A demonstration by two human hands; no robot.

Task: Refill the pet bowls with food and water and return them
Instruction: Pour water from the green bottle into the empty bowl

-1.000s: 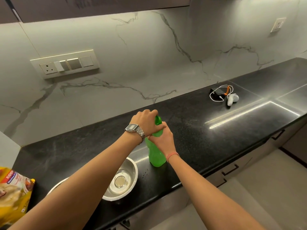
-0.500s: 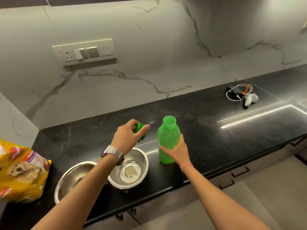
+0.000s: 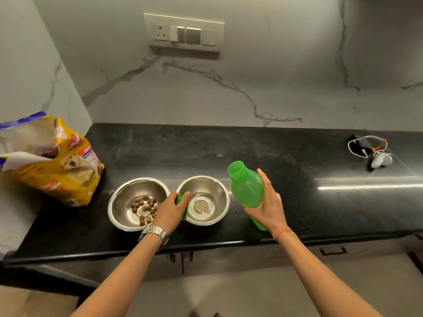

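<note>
Moved: right hand (image 3: 265,207) has lifted green bottle (image 3: 246,187), now tilted toward empty bowl (image 3: 203,200).
Left hand (image 3: 170,211): curled around green cap (image 3: 182,202) over bowl rim.
Food bowl (image 3: 137,203): kibble inside, left, touching.
Table (image 3: 297,170): kibble bag (image 3: 57,161) far left.

Home kitchen, black countertop (image 3: 297,170), marble backsplash (image 3: 251,88)
</note>
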